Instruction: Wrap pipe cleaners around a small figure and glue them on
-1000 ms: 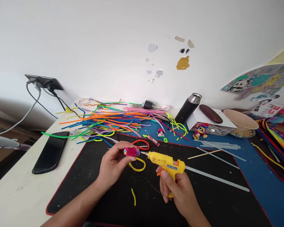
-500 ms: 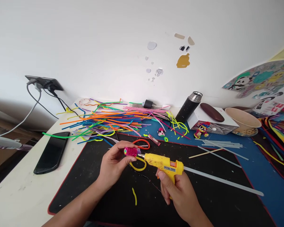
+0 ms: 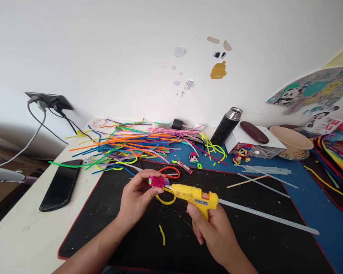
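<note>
Between the thumb and fingers of my left hand (image 3: 135, 198) is a small coiled pipe-cleaner piece (image 3: 156, 181), magenta with a purple end and a bit of green and yellow at its left tip. My right hand (image 3: 210, 228) grips the handle of a yellow hot glue gun (image 3: 193, 193). The gun's metal nozzle points left, at the purple end of the coil; whether it touches I cannot tell. A long translucent glue stick (image 3: 268, 216) sticks out of the gun's back. Scissors (image 3: 167, 198) with red and yellow handles lie behind the coil, partly hidden.
Loose pipe cleaners (image 3: 125, 142) in many colours lie along the wall. A phone (image 3: 61, 184) is at left. A black flask (image 3: 227, 125), a white box (image 3: 254, 142), a bowl (image 3: 291, 140) and spare glue sticks (image 3: 264, 170) stand or lie at right. A yellow scrap (image 3: 162, 234) rests on the black mat (image 3: 125, 239).
The view has shifted slightly. The glue gun's nozzle sits a little lower against the coil's purple end, more of which shows. Both hands keep their hold.
</note>
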Motion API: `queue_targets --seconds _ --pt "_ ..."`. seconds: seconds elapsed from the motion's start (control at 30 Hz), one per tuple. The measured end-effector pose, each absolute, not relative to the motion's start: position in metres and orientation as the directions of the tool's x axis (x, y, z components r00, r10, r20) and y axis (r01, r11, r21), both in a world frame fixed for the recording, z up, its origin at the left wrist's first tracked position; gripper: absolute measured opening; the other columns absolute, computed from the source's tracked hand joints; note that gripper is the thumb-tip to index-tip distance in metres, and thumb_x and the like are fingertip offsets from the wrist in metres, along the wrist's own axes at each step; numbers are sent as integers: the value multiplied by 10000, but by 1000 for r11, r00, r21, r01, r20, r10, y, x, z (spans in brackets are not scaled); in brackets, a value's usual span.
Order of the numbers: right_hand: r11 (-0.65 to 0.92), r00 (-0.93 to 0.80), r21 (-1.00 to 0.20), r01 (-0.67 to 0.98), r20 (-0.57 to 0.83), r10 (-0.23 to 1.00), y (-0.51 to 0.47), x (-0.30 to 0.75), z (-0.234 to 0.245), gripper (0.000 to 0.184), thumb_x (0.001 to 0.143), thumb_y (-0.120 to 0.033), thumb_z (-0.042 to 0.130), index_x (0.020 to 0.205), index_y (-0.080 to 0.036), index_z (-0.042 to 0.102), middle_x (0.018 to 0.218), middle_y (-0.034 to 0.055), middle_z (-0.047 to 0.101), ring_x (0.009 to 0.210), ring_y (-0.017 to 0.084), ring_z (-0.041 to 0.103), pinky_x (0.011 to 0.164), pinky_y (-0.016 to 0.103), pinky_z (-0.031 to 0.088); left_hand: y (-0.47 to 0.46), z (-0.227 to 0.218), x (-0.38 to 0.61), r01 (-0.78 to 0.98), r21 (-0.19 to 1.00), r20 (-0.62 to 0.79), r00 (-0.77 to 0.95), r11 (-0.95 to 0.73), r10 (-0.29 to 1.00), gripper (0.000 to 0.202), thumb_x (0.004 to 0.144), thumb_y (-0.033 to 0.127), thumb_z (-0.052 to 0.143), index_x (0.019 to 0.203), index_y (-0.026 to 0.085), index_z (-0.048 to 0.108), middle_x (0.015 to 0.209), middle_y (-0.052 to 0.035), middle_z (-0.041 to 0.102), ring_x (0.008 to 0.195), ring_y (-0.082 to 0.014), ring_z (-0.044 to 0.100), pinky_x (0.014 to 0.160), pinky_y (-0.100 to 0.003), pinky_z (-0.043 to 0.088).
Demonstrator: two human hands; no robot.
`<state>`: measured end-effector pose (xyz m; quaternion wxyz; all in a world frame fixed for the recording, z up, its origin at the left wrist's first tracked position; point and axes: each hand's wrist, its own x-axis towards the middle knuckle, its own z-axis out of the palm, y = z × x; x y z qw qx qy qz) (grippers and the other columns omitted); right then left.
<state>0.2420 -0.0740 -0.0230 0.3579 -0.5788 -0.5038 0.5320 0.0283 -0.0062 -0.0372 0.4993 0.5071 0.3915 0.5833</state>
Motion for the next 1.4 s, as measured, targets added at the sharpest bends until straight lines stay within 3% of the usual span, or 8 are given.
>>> queue_targets --seconds 0.5,1.0,1.4 --pt "-125 -72 -956 267 -149 986 -74 242 -20 574 994 -642 555 590 -237 520 387 -37 426 381 129 395 433 274 325 -5 -45 32 -323 946 54 48 -35 997 269 762 227 913 987 203 767 943 -59 825 869 -234 790 809 -309 618" --pt "-120 -83 -947 297 -151 985 -73 243 -23 480 1018 -601 515 716 -229 538 395 -66 423 345 114 385 416 260 308 -4 -47 38 -409 912 -26 41 40 999 308 698 254 960 951 215 790 902 -38 811 841 -195 769 788 -263 601" --pt "-117 -62 -945 305 -142 988 -73 243 -23 469 1015 -579 528 698 -232 541 399 -62 423 350 118 393 418 261 316 -3 -49 38 -421 906 -38 29 47 999 320 676 262 974 940 217 799 895 -26 803 829 -173 754 784 -239 590"
